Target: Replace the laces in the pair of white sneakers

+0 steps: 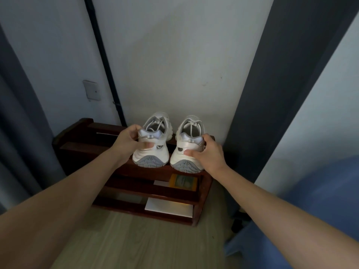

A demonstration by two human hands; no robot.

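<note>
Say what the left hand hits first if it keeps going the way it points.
Nothing to cross: the left hand already grips the heel of the left sneaker. Past the sneaker, probably the white wall; depth unclear.

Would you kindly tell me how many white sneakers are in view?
2. The left sneaker sits on the rack's top shelf in the left hand's grip; the right sneaker beside it, in the right hand's.

We see a dim, bluish scene with soft focus; the pale plaster wall (184, 55) is brightest at upper centre, and straight lines bow near the frame edges.
</note>
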